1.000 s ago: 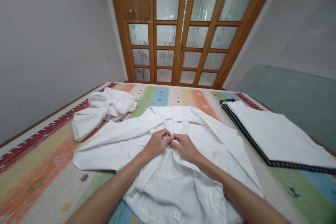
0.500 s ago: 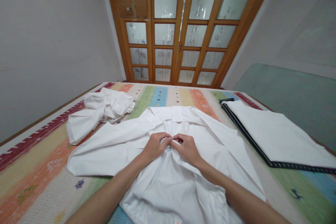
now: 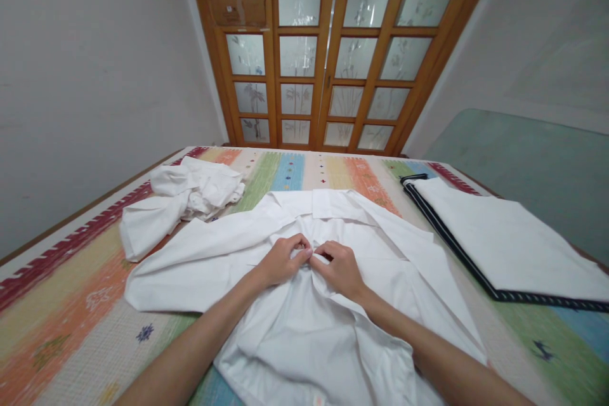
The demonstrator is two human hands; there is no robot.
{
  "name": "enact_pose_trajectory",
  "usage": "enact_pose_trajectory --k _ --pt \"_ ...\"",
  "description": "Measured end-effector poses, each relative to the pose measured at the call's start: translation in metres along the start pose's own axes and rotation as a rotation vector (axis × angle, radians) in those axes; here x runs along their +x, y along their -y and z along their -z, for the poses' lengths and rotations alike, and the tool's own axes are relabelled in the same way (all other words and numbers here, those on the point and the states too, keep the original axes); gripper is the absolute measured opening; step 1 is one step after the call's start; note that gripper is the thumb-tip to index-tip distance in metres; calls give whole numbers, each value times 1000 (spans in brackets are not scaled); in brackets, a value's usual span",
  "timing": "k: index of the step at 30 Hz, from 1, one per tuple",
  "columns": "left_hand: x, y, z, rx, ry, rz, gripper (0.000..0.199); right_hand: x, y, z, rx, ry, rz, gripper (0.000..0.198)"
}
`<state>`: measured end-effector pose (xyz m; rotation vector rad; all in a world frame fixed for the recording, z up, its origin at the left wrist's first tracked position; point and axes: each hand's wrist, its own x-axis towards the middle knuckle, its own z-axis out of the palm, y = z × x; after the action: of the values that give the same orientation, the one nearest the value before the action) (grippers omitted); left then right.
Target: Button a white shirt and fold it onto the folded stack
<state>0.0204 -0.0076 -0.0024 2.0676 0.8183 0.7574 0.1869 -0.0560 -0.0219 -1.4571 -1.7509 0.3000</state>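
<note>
A white long-sleeved shirt (image 3: 304,336) lies spread in front of me, its collar end away from me and one sleeve stretched out to the left. Near its middle, just below the collar, my left hand (image 3: 285,258) pinches the cloth between thumb and fingertips. Right beside it, my right hand (image 3: 339,268) pinches the same gathered spot, and the fingertips of both hands nearly meet. Folds run from this point down the shirt. Whether a button lies between the fingers is hidden.
A crumpled white garment (image 3: 195,190) lies at the left on the striped, multicoloured cloth (image 3: 95,304). To the right is a flat white cloth (image 3: 514,241) on a black-edged piece. Behind stand wooden doors (image 3: 318,82) with glass panes; a pale green panel (image 3: 528,165) is at the right.
The view has shifted slightly. Both hands stay at the same spot on the shirt, with only tiny movements of the fingers.
</note>
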Motion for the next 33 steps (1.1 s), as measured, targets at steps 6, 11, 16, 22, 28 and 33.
enact_pose_trajectory --k 6,11,16,22,28,33 --pt "4 2 7 -68 86 18 20 -1 -1 1 -19 4 170 14" --pt "4 -2 9 -37 108 48 25 -1 -5 1 -117 5 253 17" --pt "3 -1 4 14 53 40 25 -2 -5 2 -106 12 266 17" --pt "1 2 3 -51 4 9 25 -2 -1 3 -21 15 188 16" --pt "0 2 6 -90 -10 0 9 -2 -3 3 -11 40 168 18" --pt "-1 1 4 -65 -31 1 5 -2 -4 3 -10 60 173 19"
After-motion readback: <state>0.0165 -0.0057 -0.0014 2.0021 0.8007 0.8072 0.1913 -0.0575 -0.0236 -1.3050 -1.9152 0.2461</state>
